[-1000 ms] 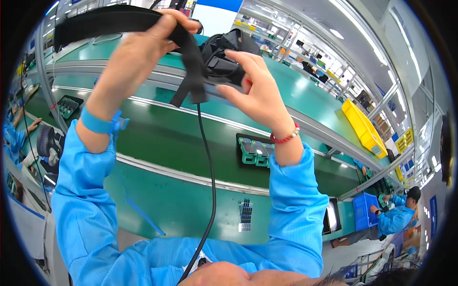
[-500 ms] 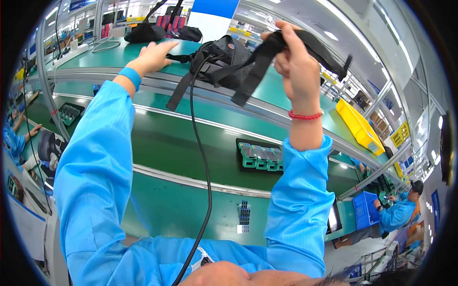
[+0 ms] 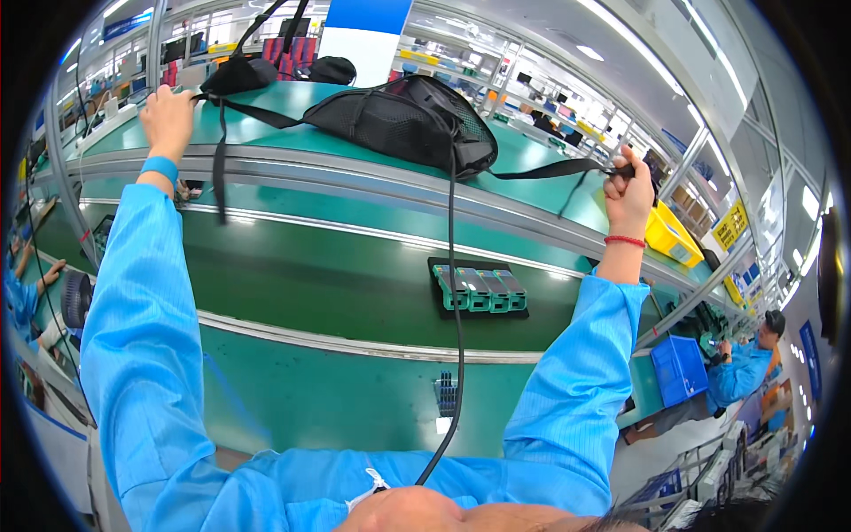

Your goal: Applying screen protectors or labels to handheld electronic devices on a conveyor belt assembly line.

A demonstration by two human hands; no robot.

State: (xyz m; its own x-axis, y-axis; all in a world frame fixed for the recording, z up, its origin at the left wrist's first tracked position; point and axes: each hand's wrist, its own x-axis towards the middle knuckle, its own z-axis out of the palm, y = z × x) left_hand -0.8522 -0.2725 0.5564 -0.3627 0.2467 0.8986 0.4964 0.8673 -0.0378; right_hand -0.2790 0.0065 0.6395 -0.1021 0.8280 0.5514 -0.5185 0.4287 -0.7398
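Note:
A black mesh waist bag [image 3: 377, 124] rests on the green upper shelf [image 3: 257, 133], its two straps drawn out to either side. At the far left, my left hand [image 3: 168, 120] is closed around the end of the left strap [image 3: 261, 113], and a loose tail of webbing hangs down beside it. My right hand [image 3: 629, 191], on the right, pinches the end of the right strap [image 3: 550, 168]; whatever buckle is there is mostly hidden by the fingers. A black cable [image 3: 458, 328] runs from the bag down toward my chest.
Below the shelf, a black tray [image 3: 479, 288] holds several green-framed units on the dark green belt. A yellow bin [image 3: 671, 235] stands at the shelf's right end. Another black bag [image 3: 239, 75] lies at the back left. A person [image 3: 740, 368] works beside a blue crate [image 3: 680, 368].
My hands have spread apart, left hand leftward and right hand rightward and lower. The bag now lies on the shelf with straps stretched out; my left hand has closed on its strap.

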